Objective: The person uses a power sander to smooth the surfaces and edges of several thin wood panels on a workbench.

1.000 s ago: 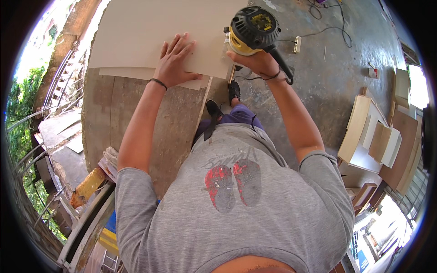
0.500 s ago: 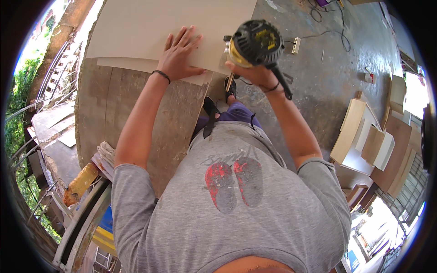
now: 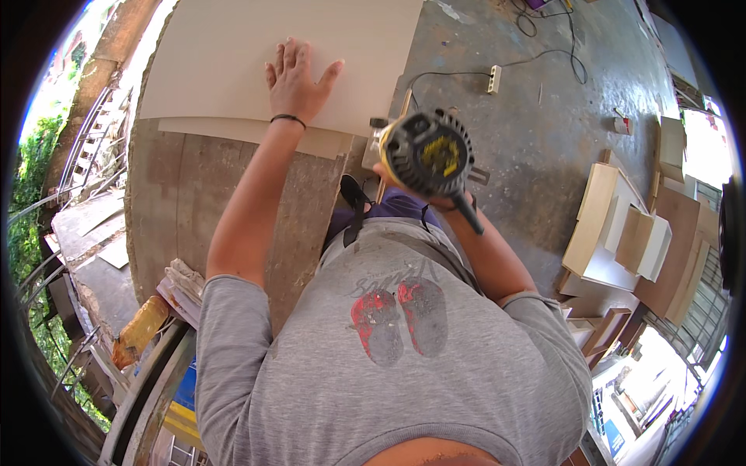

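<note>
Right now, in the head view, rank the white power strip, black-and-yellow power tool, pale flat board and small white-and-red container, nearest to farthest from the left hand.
1. Pale board: under the left hand.
2. Power tool: to its right.
3. Power strip: farther right, floor.
4. Container: far right, floor.

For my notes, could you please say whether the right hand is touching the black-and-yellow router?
Touching; the head view shows the right hand gripping the router, partly hidden beneath it.
</note>
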`<state>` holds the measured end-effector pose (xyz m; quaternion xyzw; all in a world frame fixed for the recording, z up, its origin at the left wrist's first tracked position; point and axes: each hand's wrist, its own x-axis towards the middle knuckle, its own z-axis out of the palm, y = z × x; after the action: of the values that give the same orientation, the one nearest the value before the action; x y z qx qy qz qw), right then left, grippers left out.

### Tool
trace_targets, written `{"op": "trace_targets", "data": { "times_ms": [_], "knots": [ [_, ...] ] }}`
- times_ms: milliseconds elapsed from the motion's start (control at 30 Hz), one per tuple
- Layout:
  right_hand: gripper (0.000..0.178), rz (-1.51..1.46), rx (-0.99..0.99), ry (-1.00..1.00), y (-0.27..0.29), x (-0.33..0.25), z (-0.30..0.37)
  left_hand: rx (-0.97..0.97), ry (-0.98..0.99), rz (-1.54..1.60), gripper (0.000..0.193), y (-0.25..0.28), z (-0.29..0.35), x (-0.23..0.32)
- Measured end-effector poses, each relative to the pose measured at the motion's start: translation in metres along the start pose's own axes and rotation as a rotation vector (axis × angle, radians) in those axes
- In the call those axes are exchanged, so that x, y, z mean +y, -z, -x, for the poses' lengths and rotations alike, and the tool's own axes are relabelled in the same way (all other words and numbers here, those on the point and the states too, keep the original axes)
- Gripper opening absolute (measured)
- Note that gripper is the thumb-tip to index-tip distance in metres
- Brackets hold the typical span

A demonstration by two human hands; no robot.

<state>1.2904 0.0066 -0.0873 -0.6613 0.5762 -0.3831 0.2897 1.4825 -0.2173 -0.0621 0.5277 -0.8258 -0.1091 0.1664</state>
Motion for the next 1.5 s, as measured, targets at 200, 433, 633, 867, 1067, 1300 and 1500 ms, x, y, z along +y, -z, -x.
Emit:
{"op": "trace_targets", "data": {
  "times_ms": [200, 433, 633, 867, 1067, 1300, 1500],
  "knots": [
    [0.041, 0.11, 0.059, 0.062, 0.016, -0.006, -0.053, 0.012, 0.035, -0.12, 0.089, 0.002, 0.002, 0.011],
    [0.041, -0.055, 0.127, -0.005, 0.027, -0.032, -0.081, 0.031, 0.016, -0.15, 0.084, 0.003, 0.003, 0.012],
    [0.041, 0.051, 0.223, 0.059, 0.044, -0.034, -0.112, 0.003, 0.015, -0.173, 0.085, 0.008, 0.005, 0.015],
    [0.043, 0.092, 0.116, 0.026, 0.068, -0.032, -0.137, -0.006, -0.017, -0.194, 0.084, 0.008, 0.005, 0.015],
    [0.042, 0.034, 0.197, 0.032, 0.07, -0.029, -0.15, -0.031, -0.006, -0.203, 0.083, 0.012, 0.006, 0.018],
    [0.05, 0.127, 0.196, 0.056, 0.088, -0.02, -0.171, -0.032, -0.003, -0.205, 0.081, 0.015, 0.007, 0.018],
    [0.051, 0.161, 0.222, 0.035, 0.1, -0.012, -0.189, -0.039, -0.005, -0.215, 0.079, 0.017, 0.009, 0.02]
  ]
}}
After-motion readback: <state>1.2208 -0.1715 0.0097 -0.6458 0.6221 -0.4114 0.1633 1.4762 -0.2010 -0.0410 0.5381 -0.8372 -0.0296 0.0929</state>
